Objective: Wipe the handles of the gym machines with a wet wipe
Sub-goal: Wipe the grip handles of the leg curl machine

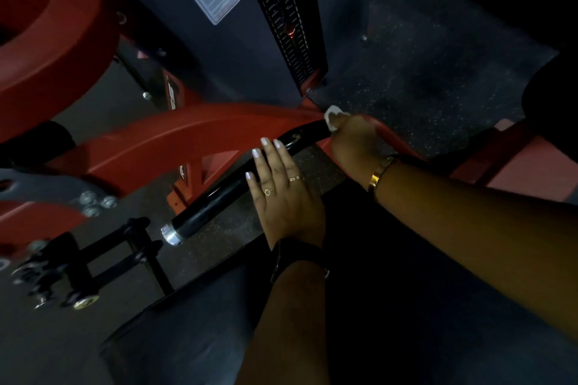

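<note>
The right hand (353,144) was curled around the wet wipe (333,117), pressing it against the top of the black handle (219,197) just where the bar met the red frame (187,137). This was probably the start of a stroke down the bar. The left hand (281,194) lay with straight fingers across the middle of the handle, apparently to steady it. It would likely need to lift away, since it blocked the clear run down to the silver end cap (171,234).
</note>
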Motion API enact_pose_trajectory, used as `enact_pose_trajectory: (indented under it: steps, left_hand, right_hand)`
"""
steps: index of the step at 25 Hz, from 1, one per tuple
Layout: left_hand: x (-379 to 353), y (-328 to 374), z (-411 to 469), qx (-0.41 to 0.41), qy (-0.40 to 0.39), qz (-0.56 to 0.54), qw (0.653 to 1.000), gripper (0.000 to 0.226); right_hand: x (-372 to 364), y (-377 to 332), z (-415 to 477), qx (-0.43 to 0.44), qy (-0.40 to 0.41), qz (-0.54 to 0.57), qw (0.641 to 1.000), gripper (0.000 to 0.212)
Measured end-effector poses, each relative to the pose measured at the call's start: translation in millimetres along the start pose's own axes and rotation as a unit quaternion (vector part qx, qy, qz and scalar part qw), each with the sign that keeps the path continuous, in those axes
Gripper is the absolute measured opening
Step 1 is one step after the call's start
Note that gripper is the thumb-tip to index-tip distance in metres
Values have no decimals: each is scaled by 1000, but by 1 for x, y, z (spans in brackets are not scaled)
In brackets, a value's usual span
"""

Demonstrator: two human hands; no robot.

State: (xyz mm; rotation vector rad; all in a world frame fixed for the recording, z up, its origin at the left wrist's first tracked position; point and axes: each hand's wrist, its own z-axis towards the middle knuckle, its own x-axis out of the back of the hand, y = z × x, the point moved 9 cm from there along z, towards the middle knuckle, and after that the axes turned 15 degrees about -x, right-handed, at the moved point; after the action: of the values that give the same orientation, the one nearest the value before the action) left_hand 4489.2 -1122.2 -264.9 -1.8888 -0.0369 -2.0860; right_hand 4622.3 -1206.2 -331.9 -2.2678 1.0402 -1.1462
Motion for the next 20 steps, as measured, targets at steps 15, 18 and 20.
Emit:
enact_pose_trajectory:
  steps: [15, 18, 20]
  left_hand:
    - [25, -154, -94, 366, 229, -408, 804, 54]
    - [-1, -161, -107, 456, 284, -684, 493, 40]
    - [-8, -160, -114, 490, 289, -745, 348, 39]
  right_hand:
    - [-109, -92, -207, 348, -80, -122, 926, 43]
    - [-130, -108, -232, 387, -79, -149, 906, 42]
    - [-149, -119, -243, 461, -96, -193, 861, 38]
